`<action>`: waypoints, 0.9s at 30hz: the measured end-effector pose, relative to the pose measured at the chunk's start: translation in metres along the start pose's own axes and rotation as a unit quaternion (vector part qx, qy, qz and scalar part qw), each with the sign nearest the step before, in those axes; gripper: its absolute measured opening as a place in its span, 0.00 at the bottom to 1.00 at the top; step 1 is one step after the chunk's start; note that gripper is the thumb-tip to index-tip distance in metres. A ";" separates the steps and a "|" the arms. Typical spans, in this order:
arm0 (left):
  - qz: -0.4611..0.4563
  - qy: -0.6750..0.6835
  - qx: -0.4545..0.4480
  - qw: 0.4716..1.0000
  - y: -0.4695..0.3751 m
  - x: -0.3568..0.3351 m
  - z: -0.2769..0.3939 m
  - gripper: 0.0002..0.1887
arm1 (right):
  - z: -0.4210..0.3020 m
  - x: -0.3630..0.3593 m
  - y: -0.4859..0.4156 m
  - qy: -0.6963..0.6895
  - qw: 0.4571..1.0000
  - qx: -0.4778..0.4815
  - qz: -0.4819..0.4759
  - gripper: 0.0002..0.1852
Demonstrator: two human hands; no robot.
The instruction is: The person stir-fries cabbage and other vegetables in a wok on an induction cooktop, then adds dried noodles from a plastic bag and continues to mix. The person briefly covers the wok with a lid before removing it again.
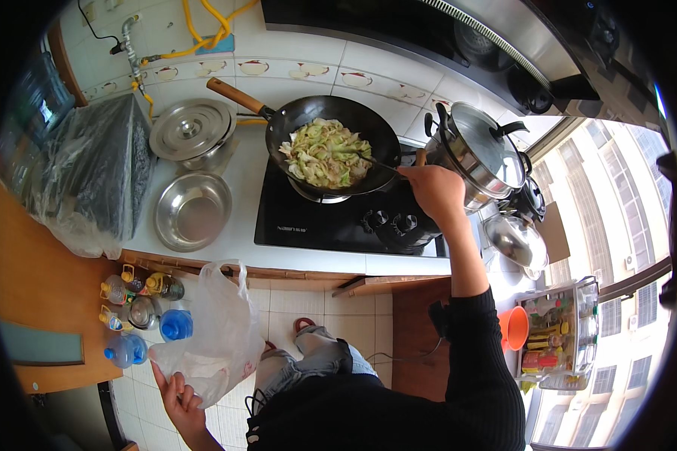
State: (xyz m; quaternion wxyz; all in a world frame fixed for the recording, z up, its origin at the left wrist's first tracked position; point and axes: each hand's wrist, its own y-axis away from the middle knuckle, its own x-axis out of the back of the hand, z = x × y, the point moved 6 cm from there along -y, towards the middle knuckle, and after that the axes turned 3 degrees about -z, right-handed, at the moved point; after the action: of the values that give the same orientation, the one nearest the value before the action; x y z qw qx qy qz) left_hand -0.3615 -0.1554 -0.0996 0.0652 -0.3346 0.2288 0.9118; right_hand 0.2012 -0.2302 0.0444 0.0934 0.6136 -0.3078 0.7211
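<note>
My right hand [437, 191] grips the handle of a cooking utensil, whose thin dark shaft [381, 163] reaches into a black wok [310, 107]. Chopped cabbage [321, 155] fills the wok's bottom and partly hides the utensil's head. The wok sits on the left burner of a black gas stove [316, 217], its wooden handle [234, 94] pointing to the back left. Low on the left, my left hand [180, 397] holds a translucent white plastic bag [220, 332]. The bag hangs over the floor, away from the counter; what is inside it cannot be made out.
An empty steel bowl [193, 211] and a lidded steel pot [192, 132] stand left of the stove. A stacked steamer pot [479, 149] is close to my right hand. Several bottles [166, 286] stand on the floor. An orange cup [513, 328] and a condiment rack [558, 338] are right.
</note>
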 end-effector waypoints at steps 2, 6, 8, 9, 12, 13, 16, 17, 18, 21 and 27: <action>0.004 -0.002 0.006 1.000 0.000 0.001 0.000 0.28 | 0.000 -0.010 -0.001 0.001 1.000 -0.005 -0.001 0.13; -0.020 0.002 0.004 1.000 0.004 -0.001 0.001 0.28 | 0.001 -0.034 0.003 0.018 0.999 -0.028 -0.038 0.14; 0.005 -0.008 0.005 1.000 0.007 0.003 0.004 0.28 | 0.009 -0.036 0.010 0.039 0.998 -0.047 -0.020 0.14; -0.007 -0.002 0.003 1.000 0.008 0.002 0.005 0.28 | 0.015 -0.034 0.015 0.014 0.999 -0.048 -0.007 0.14; 0.004 -0.009 0.003 1.000 0.011 0.004 0.007 0.28 | 0.033 -0.031 0.027 -0.185 0.981 -0.057 0.001 0.13; 0.013 -0.005 0.006 1.000 0.012 0.004 0.007 0.28 | 0.038 -0.032 0.030 -0.288 0.954 -0.076 -0.016 0.12; 0.025 0.004 0.016 1.000 0.011 0.005 0.007 0.27 | 0.043 -0.043 0.040 -0.537 0.817 -0.179 -0.110 0.13; 0.023 0.005 0.021 1.000 0.010 0.005 0.006 0.27 | 0.044 -0.048 0.047 -0.598 0.751 -0.241 -0.145 0.14; 0.008 0.010 0.025 1.000 0.009 0.004 0.006 0.27 | 0.041 -0.042 0.047 -0.621 0.742 -0.213 -0.137 0.14; -0.017 0.006 0.020 1.000 0.008 0.004 0.008 0.27 | 0.038 -0.026 0.056 -0.690 0.689 -0.190 -0.110 0.16; -0.005 0.011 0.041 0.999 0.000 0.016 0.012 0.27 | 0.013 -0.036 0.057 -0.687 0.704 -0.161 -0.075 0.14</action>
State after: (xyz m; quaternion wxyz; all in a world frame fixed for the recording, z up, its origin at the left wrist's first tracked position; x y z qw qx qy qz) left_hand -0.3804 -0.1506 -0.1018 0.0811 -0.3428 0.2650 0.8976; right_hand 0.1906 -0.2742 -0.0074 0.0072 0.9359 -0.3510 0.0296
